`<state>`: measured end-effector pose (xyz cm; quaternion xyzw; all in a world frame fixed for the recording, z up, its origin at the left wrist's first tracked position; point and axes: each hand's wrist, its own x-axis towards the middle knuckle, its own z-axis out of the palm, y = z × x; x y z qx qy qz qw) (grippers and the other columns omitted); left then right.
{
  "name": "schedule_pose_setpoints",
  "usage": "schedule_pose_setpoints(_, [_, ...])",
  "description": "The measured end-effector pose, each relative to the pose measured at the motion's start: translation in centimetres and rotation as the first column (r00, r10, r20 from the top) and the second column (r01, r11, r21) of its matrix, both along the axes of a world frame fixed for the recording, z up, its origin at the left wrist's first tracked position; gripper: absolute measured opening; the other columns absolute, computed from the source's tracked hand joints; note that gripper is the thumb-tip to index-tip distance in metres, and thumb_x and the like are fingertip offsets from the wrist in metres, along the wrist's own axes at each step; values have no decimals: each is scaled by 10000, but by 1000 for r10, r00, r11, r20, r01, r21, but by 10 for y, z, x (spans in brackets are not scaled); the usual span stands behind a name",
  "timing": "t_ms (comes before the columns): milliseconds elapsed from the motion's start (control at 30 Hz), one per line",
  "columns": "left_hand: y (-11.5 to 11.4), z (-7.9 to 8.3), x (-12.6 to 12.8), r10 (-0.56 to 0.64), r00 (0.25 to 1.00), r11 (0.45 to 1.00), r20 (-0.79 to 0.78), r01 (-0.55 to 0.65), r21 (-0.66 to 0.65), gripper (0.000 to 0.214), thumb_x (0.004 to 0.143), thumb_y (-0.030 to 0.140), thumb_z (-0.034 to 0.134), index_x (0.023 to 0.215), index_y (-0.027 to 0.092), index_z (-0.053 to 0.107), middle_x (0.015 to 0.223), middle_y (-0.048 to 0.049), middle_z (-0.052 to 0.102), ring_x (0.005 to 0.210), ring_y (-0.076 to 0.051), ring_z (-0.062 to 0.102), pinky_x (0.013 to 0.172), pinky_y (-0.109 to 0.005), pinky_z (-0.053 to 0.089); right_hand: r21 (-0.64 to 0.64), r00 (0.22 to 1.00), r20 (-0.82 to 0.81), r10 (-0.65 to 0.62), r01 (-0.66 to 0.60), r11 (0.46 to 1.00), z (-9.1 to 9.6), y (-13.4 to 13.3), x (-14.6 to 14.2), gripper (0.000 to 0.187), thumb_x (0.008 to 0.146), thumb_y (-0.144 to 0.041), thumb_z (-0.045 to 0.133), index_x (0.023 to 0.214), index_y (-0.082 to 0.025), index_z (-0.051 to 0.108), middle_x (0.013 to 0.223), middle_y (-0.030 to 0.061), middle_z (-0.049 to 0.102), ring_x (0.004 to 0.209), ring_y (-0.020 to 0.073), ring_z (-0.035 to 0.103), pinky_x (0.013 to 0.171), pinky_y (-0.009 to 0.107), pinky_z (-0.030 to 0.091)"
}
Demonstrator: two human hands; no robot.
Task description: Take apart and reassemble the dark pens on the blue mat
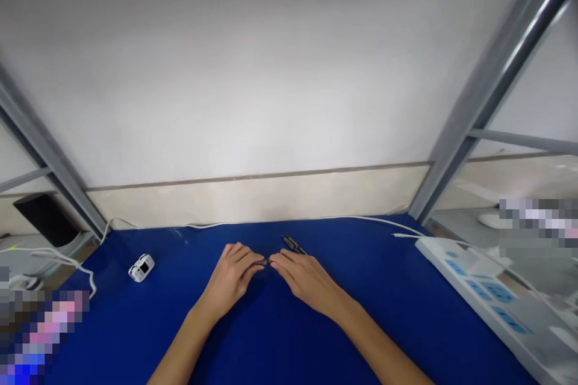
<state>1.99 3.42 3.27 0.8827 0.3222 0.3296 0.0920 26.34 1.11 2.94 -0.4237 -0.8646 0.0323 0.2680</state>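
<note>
Over the middle of the blue tabletop, my left hand (235, 274) is closed in a pinch, thumb against fingertips. Facing it, my right hand (307, 280) pinches in the same way, its fingertips close to those of the left. A tiny dark grey piece (265, 262) shows between the two sets of fingertips. Its kind is too small to tell, and the fingers cover most of it. Just behind my right hand lies a slim dark tool (292, 244), perhaps a drawing compass, partly hidden by the fingers.
A small white device with a black screen (141, 267) lies at the left. A white power strip (487, 298) with blue markings runs along the right edge. White cable (361, 218) follows the wall, and grey metal posts (487, 90) rise on both sides.
</note>
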Motion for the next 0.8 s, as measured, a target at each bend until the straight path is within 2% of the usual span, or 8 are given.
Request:
schedule_pose_setpoints(133, [3,0,-5,52,999,999,-3,-52,10,219,1048,348,524,1067,267,726,937,-57,745,890,-240,619,862,-426,411,8,998,-65,5,-5,1000,-2,4,5,231,1105,-285,400,1113,-235,625,1011,72,703,894,227,693,806,350,538])
schedule_pose_setpoints(233, [5,2,-9,103,995,995,-3,-103,10,302,1071,355,451,996,249,725,865,-57,718,854,-238,595,845,-417,401,14,994,-107,-6,8,1000,-2,6,8,226,1095,-285,429,1241,-239,596,1109,92,710,970,246,700,851,381,548])
schedule_pose_setpoints(333, [5,3,-10,112,994,994,-4,-112,1,326,1081,347,413,1013,251,717,863,-54,706,854,-237,582,849,-411,395,36,997,-72,1,1,999,-2,6,8,286,1097,-311,435,1349,-268,562,1209,95,699,1056,265,693,892,408,547])
schedule_pose_setpoints(467, [5,2,-10,111,994,994,1,-111,-13,312,1089,318,382,1090,259,689,951,-51,709,887,-233,575,870,-406,388,44,1000,-16,-15,15,999,-2,6,6,268,1108,-297,386,1222,-256,626,1080,80,716,927,250,706,818,388,546])
schedule_pose_setpoints(667, [11,4,-22,229,972,973,61,-230,14,303,1089,320,368,991,235,642,868,-38,637,865,-233,539,847,-386,389,75,987,-145,-66,77,994,0,9,12,262,1097,-343,421,1211,-267,644,1106,88,720,935,251,711,841,391,548])
schedule_pose_setpoints(800, [13,6,-27,247,964,968,94,-250,24,298,1088,309,367,984,235,637,857,-35,620,862,-228,538,842,-381,390,67,988,-135,-78,87,994,1,12,17,270,1105,-329,395,1216,-264,631,1098,85,720,936,250,712,844,398,545])
